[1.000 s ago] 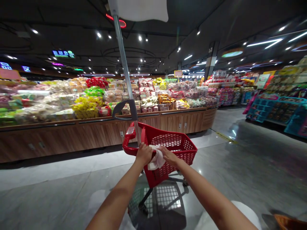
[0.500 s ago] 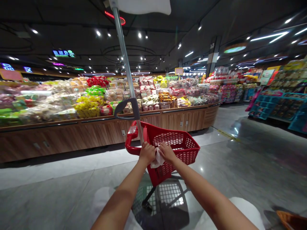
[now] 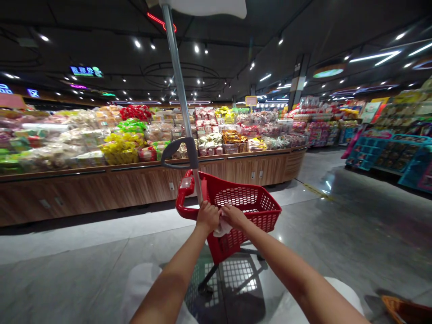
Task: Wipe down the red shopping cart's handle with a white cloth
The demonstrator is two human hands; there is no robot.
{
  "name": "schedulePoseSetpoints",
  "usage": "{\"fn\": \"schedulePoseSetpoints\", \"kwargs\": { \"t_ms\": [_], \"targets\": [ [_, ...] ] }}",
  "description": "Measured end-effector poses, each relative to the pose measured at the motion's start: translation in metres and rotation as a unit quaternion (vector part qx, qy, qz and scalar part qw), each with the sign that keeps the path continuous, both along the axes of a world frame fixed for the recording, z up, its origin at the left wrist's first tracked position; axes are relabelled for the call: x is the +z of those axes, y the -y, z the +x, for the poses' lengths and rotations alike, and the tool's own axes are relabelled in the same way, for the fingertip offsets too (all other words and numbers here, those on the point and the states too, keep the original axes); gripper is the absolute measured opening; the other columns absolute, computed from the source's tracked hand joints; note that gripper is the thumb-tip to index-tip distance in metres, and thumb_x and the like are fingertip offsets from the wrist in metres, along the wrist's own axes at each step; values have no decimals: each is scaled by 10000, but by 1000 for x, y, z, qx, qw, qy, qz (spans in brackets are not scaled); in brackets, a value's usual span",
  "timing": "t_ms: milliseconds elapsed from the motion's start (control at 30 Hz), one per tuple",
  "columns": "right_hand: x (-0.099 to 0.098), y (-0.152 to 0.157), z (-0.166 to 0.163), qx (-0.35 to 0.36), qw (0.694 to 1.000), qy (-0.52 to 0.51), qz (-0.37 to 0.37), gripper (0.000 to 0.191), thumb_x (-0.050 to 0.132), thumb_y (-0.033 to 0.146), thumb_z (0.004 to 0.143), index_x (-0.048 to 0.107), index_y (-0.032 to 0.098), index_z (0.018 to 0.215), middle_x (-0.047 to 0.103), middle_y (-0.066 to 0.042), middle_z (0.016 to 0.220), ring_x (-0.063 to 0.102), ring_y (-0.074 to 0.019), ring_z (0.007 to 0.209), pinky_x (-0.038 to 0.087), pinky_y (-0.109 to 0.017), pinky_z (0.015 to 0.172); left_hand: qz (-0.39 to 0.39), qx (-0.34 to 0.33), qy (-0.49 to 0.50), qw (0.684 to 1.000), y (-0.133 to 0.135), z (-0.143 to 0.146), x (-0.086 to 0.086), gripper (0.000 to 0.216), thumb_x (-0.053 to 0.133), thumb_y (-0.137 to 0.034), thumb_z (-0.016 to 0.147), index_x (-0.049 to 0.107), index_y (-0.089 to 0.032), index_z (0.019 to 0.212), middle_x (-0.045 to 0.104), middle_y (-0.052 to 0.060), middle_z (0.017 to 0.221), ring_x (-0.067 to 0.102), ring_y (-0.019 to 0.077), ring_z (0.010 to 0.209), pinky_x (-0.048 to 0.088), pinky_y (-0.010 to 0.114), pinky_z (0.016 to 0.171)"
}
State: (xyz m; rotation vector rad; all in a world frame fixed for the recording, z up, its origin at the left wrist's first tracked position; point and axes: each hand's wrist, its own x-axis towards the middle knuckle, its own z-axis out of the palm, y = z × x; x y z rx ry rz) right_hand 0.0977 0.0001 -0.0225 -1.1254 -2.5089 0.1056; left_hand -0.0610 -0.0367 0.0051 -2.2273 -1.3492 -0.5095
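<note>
A crumpled white tissue point(image 3: 222, 228) hangs between my two hands, over the near side of a red shopping cart point(image 3: 241, 198). My left hand point(image 3: 207, 217) is closed, its knuckles up, at the tissue's left edge and beside the foot of a metal pole point(image 3: 180, 78). Close against it, my right hand point(image 3: 233, 217) has its fingers curled and pinched on the tissue's upper part. My fingertips are partly hidden. The cart has a perforated basket and a red handle point(image 3: 184, 195) at its left end. A grey hooked grip point(image 3: 180, 153) sits on the pole above the handle.
Behind the cart runs a long wood-panelled display counter point(image 3: 148, 184) heaped with packaged goods. Blue racks point(image 3: 381, 150) stand on the right. A brown basket-like object point(image 3: 401, 310) lies at the bottom right. Grey floor point(image 3: 324, 234) stretches around the cart.
My right hand's fingers, spread out before, have curled in and come closer to my left hand. The tissue is bunched smaller. The cart stays in place.
</note>
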Motion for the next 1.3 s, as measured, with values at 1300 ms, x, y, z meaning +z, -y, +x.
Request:
{"fn": "schedulePoseSetpoints", "kwargs": {
  "t_ms": [1300],
  "targets": [
    [-29,15,20,-151,988,27,-26,273,418,215,930,544,197,1171,568,-91,1128,555,-187,968,398,-281,831,-134,15,31,990,-11,34,-32,344,348,-349,945,632,-166,1010,673,83,984,570,216,991,261,443,1076]
  ]
}}
